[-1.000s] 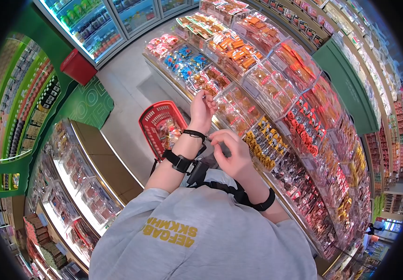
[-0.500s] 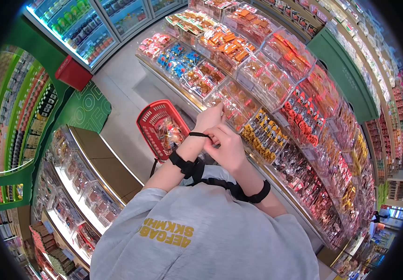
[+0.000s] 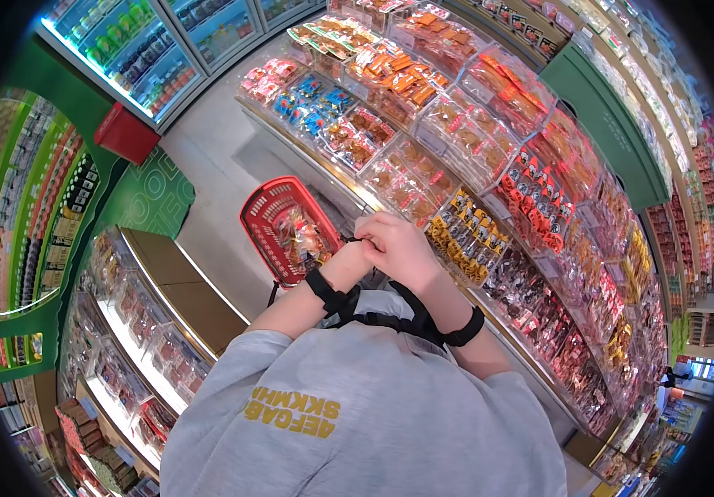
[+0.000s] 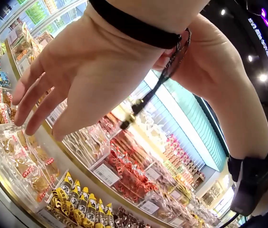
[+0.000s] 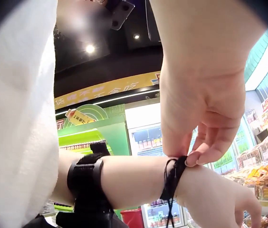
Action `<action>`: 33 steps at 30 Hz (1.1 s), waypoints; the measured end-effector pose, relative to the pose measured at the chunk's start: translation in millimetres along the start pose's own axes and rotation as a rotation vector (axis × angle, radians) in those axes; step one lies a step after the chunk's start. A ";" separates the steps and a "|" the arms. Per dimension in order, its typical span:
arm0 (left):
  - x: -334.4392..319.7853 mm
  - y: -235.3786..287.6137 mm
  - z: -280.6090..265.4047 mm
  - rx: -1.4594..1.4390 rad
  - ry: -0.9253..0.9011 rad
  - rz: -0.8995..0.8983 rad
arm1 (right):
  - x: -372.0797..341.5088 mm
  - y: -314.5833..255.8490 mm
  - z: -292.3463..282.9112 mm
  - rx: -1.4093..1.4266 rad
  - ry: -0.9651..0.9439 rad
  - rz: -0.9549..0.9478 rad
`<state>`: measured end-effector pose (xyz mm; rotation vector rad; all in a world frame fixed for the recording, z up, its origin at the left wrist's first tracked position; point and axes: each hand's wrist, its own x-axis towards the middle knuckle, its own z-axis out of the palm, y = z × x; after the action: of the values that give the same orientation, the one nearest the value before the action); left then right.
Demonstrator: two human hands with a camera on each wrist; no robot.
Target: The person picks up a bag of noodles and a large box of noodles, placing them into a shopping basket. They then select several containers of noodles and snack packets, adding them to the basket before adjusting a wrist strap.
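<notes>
The left hand [image 4: 77, 76] hangs with its fingers loosely extended, holding nothing. Around its wrist is a black corded bracelet [image 5: 173, 179] with loose strings. In the right wrist view, the right hand [image 5: 205, 104] pinches this band between thumb and fingertips at the wrist. The head view shows the right hand [image 3: 402, 248] over the left wrist, covering most of the left hand. Beaded ends [image 4: 133, 111] of the bracelet dangle in the left wrist view, where the right hand's fingertips are largely hidden behind the left wrist.
A red basket [image 3: 259, 228] with packaged items stands on the floor left of the hands. Clear bins of wrapped snacks [image 3: 411, 178] rise at the right. A lower lit shelf unit [image 3: 183, 286] is at the left, with glass-door coolers [image 3: 199, 37] and a red bin [image 3: 127, 134] behind.
The right hand has moved left onto the left wrist and pinches the bracelet there. The left hand has lowered, and its fingers are now mostly covered in the head view.
</notes>
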<state>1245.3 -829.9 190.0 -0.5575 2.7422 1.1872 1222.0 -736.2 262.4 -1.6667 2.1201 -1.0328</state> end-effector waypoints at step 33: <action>20.0 -15.6 -2.5 -2.144 0.020 -0.322 | -7.2 -20.2 8.6 0.014 0.061 -0.146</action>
<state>1232.7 -847.3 176.3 -0.8402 0.1900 3.2130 1244.4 -734.6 268.0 -1.8284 2.0483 -1.1518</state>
